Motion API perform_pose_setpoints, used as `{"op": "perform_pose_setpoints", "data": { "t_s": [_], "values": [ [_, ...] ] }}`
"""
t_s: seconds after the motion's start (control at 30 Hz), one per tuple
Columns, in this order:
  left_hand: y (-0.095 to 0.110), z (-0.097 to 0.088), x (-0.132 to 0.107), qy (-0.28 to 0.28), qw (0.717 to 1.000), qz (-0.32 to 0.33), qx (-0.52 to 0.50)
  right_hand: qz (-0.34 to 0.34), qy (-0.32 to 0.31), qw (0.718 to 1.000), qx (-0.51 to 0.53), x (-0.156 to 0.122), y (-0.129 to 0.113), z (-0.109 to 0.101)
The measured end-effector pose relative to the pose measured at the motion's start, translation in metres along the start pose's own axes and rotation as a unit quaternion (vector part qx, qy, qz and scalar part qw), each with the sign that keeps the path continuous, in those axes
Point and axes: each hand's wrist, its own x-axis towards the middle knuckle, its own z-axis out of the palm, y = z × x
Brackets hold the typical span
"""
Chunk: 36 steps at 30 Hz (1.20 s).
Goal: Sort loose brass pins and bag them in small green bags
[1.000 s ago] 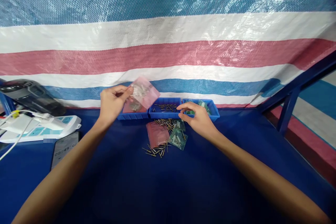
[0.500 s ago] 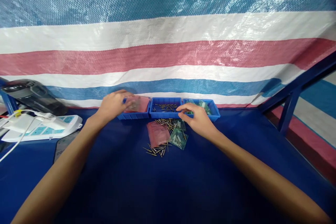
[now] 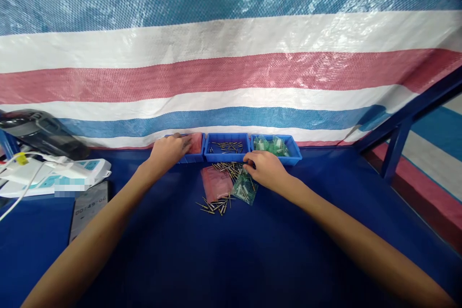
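Observation:
My left hand (image 3: 169,150) reaches into the left blue bin, its fingers stretched over the pink plastic bags (image 3: 196,142) there. Just in front of the bins, my right hand (image 3: 265,166) hovers at the right side of a small pile, thumb and fingers curled together; whatever is between them is hidden. The pile has a pink bag (image 3: 217,184), a green bag (image 3: 245,188) with metal pieces inside, and loose pop rivets (image 3: 216,207) behind and in front of the pink bag. More rivets (image 3: 227,146) lie in the middle blue bin (image 3: 226,157).
The right blue bin (image 3: 294,154) contains several green bags (image 3: 272,145). At the left are a power strip (image 3: 99,168) with plugs and cables, a phone (image 3: 88,207) and a dark bottle (image 3: 46,132). Striped sheeting (image 3: 231,72) hangs behind; a blue metal frame (image 3: 397,147) stands right.
My left hand has moved right and lowered onto the pink bags. My right hand has dropped slightly, its fingers closing in, and covers a green bag that showed beside it before.

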Motion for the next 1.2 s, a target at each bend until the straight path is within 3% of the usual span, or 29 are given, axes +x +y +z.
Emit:
{"op": "perform_pose_setpoints", "data": {
  "t_s": [0.17,0.3,0.37,0.43,0.53,0.57,0.8,0.93,1.2],
  "values": [
    [0.004,-0.004,-0.002,0.022,0.999,-0.009,-0.026,0.007,-0.066,0.996,-0.059,-0.002,-0.002,0.004],
    [0.016,-0.025,-0.016,0.081,0.990,0.039,-0.108,0.002,-0.098,0.992,-0.075,-0.003,0.000,-0.004],
    [0.024,-0.038,-0.028,0.036,0.980,0.119,-0.153,0.001,-0.137,0.987,-0.086,-0.004,0.001,-0.012],
    [0.034,-0.046,-0.042,-0.056,0.968,0.183,-0.162,-0.009,-0.185,0.978,-0.099,-0.006,-0.001,-0.020],
    [0.049,-0.048,-0.060,-0.175,0.948,0.231,-0.129,-0.018,-0.233,0.965,-0.120,-0.010,-0.009,-0.027],
    [0.054,-0.046,-0.065,-0.190,0.948,0.230,-0.113,-0.024,-0.238,0.963,-0.122,-0.011,-0.013,-0.027],
    [0.075,-0.040,-0.078,-0.199,0.954,0.221,-0.030,-0.115,-0.166,0.977,-0.063,-0.025,-0.043,0.000],
    [0.077,-0.036,-0.079,-0.184,0.956,0.227,-0.026,-0.116,-0.153,0.979,-0.069,-0.031,-0.050,0.017],
    [0.084,-0.022,-0.082,-0.151,0.953,0.259,-0.031,-0.130,-0.145,0.978,-0.078,-0.038,-0.056,0.020]
  ]
}}
